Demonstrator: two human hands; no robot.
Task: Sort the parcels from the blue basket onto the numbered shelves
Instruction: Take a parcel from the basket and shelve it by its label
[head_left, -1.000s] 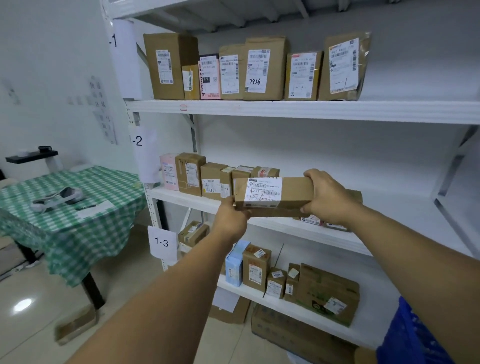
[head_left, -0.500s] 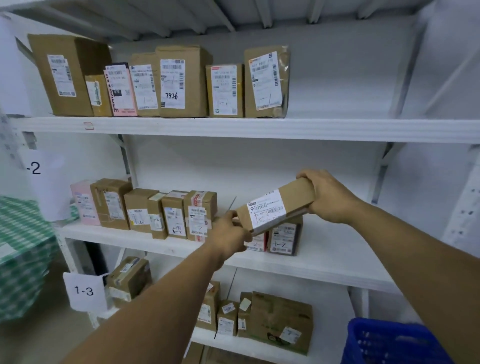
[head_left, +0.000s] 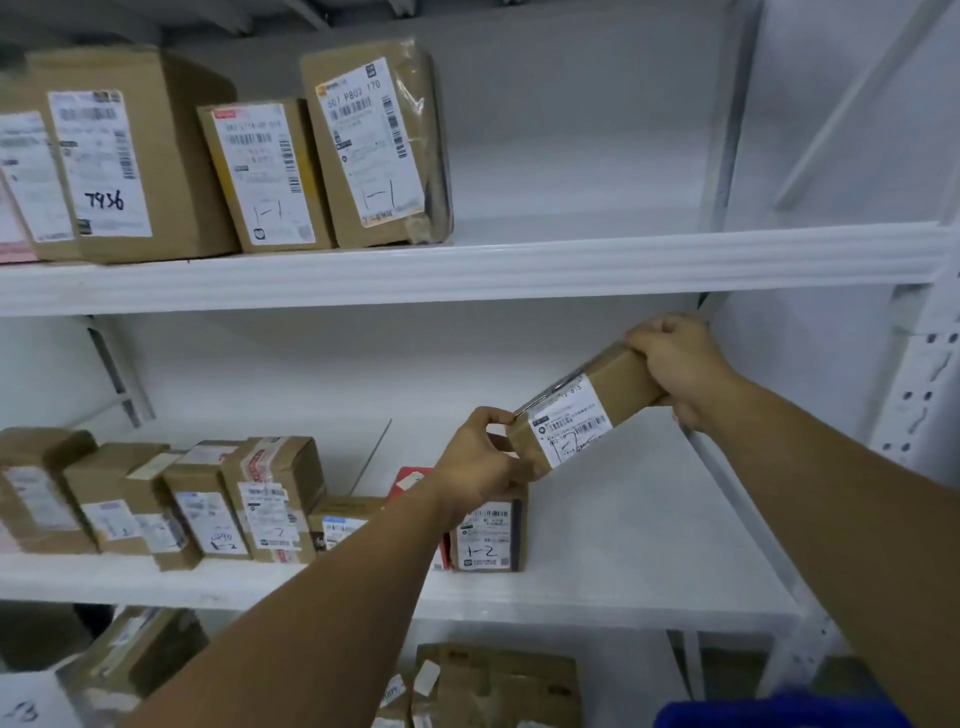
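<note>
1. Nearest, at the bottom right edge of view, a blurred corner of the blue basket (head_left: 779, 713) shows.
2. Under it and to the left, brown lower parcels (head_left: 501, 686) sit on the bottom shelf, partly behind the left forearm.
3. Both arms reach over the middle shelf (head_left: 623, 590). The left hand (head_left: 478, 462) pinches the low left end of a long parcel (head_left: 587, 415) between thumb and curled fingers. The right hand (head_left: 675, 364) wraps its fingers round the high right end.
4. That long parcel hangs tilted in the air, white label towards the camera, above the shelf's bare right half.
5. Just below its left end, a small box (head_left: 488, 535) marked "1-2" stands near the front edge. A row of boxes (head_left: 208, 504) fills the left half.
6. Farthest up, the top shelf (head_left: 519, 265) carries tall parcels (head_left: 374, 145) on its left half.
</note>
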